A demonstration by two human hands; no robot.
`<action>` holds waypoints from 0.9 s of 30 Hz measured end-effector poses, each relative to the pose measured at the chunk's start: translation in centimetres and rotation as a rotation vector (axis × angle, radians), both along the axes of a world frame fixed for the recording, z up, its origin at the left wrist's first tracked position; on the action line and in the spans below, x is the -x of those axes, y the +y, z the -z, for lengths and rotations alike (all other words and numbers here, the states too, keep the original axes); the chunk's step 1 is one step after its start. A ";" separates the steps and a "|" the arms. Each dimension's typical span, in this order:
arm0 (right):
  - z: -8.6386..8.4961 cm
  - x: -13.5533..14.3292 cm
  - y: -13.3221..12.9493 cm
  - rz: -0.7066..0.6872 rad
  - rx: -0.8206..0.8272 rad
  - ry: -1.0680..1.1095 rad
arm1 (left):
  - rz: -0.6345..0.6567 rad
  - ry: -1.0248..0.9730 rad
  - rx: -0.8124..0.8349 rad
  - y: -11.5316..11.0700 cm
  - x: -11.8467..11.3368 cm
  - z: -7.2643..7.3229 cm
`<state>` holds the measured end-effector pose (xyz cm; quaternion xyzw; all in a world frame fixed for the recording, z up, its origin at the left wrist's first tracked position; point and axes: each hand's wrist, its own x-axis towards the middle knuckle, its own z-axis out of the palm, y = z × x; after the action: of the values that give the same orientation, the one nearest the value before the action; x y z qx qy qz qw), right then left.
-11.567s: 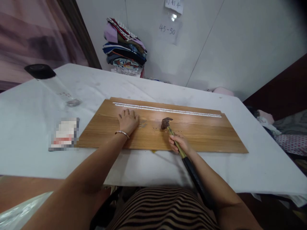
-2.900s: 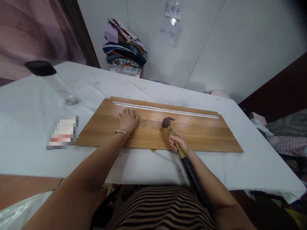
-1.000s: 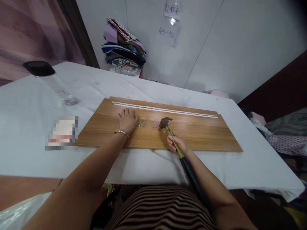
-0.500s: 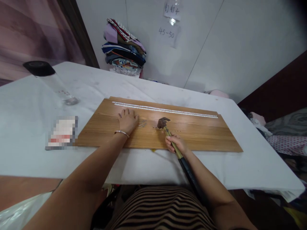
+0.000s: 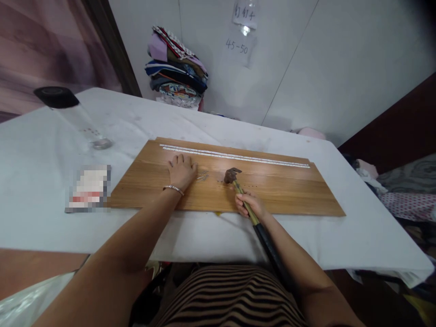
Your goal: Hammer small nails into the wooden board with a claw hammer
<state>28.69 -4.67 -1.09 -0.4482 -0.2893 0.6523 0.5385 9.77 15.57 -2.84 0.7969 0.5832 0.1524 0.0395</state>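
A wide brown wooden board point(image 5: 293, 193) lies on the white-covered table. My left hand point(image 5: 182, 172) rests flat on its left half, fingers spread, with a bracelet at the wrist. Just right of that hand lie several loose nails point(image 5: 202, 175). My right hand point(image 5: 250, 204) is wrapped round the handle of a claw hammer point(image 5: 233, 175), whose rusty head is low over the board's middle. A row of small dark nail heads or marks point(image 5: 252, 186) runs on either side of the hammer head. Whether the head touches the board is unclear.
Two white measuring strips point(image 5: 235, 157) run along the board's far side. A clear bottle with a black lid point(image 5: 57, 97) and a blurred-out flat object point(image 5: 89, 187) are at the left. Folded clothes point(image 5: 177, 68) are stacked behind the table.
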 end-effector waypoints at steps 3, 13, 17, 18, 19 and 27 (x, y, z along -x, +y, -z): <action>0.2 0.0 0.0 -0.009 0.006 0.002 | 0.003 0.001 0.000 -0.1 0.0 -0.1; -0.1 -0.8 -0.2 0.022 -0.026 -0.011 | -0.007 -0.010 -0.004 -0.1 -0.1 -0.1; 0.0 -0.9 -0.3 0.016 -0.029 0.002 | -0.011 -0.009 0.016 -0.2 -0.1 -0.1; 0.0 -1.0 -0.3 0.020 -0.039 0.005 | -0.012 -0.007 0.019 -0.2 -0.1 -0.2; 0.0 -1.0 -0.4 0.023 -0.048 0.007 | -0.013 -0.005 0.021 -0.2 -0.1 -0.2; 0.1 -1.0 -0.5 0.031 -0.024 0.008 | -0.003 0.007 0.019 -0.3 -0.1 -0.5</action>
<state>29.65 -5.18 -1.22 -0.4437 -0.2876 0.6421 0.5551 9.84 15.29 -2.33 0.7963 0.5858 0.1440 0.0450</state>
